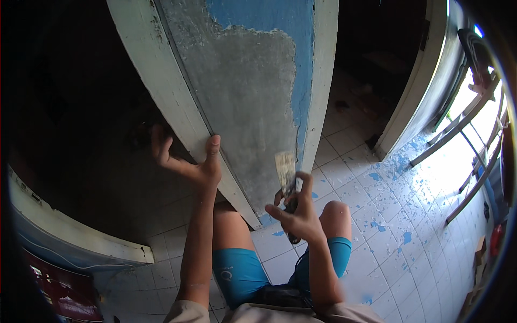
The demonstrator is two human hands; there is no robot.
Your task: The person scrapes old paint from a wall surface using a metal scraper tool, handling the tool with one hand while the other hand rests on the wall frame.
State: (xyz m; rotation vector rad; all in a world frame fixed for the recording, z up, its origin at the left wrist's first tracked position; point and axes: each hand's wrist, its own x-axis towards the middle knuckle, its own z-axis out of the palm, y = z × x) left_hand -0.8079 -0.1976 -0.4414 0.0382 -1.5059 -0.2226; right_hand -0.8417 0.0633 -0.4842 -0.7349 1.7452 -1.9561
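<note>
Scraper (285, 171): in the right hand, blade up, ahead of the lower wall.

Left to right. Left hand (203, 171) wide, fingers spread before the dark doorway, thumb up at the white door frame (167, 81); firm contact or not, cannot tell. Next, the wall (242, 81): large bare grey patch, ragged edge, blue paint (304, 64) along its top and right side. Right hand (304, 215) curled loosely about the scraper's handle; whether the blade touches the wall, cannot tell. Knees either side, close below. Far right, blue flakes (407, 237) strewn over the tile floor (396, 277).

Risks, my judgement: a loose hold could let the scraper twist and drop towards a bare knee. Too steep a blade could gouge the grey surface; a hard sideways slip could nick the frame or the left thumb. Loose flakes could make footing slick.
</note>
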